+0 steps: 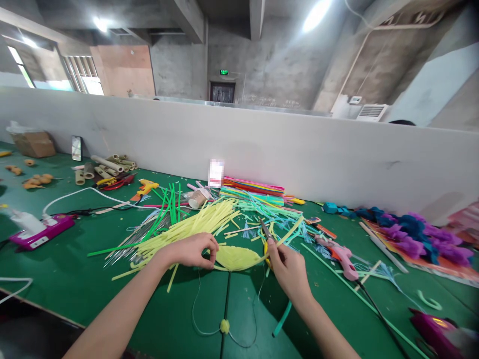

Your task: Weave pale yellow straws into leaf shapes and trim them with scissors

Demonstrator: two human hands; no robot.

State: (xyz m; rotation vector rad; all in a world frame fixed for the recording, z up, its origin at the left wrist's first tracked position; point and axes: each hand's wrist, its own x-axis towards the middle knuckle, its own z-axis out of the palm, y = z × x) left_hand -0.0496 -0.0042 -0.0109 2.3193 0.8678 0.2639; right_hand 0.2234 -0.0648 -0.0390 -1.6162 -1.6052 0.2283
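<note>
A flat yellow fuzzy leaf (239, 258), made of pipe cleaner, lies level between my hands. My left hand (192, 251) is closed, thumb and index finger pinching the leaf's left end. In my right hand (290, 269) are scissors (266, 229) with a yellow handle, blades pointing up and away. The right tip of the leaf meets the fingers of that hand; whether they also grip it I cannot tell. Below the leaf, a thin pale cord (195, 309) carries a small yellow fuzzy ball (224, 326). Loose yellow pipe cleaners (198, 222) fan out just behind my left hand.
Green pipe cleaners (171, 204) and a coloured bundle (254, 187) lie toward the grey partition (299, 149). A pink glue gun (342, 259) trails its cable at right, near purple and blue fuzzy pieces (419, 234). At left are an orange glue gun (146, 188), bamboo tubes (112, 164) and a magenta power strip (47, 232).
</note>
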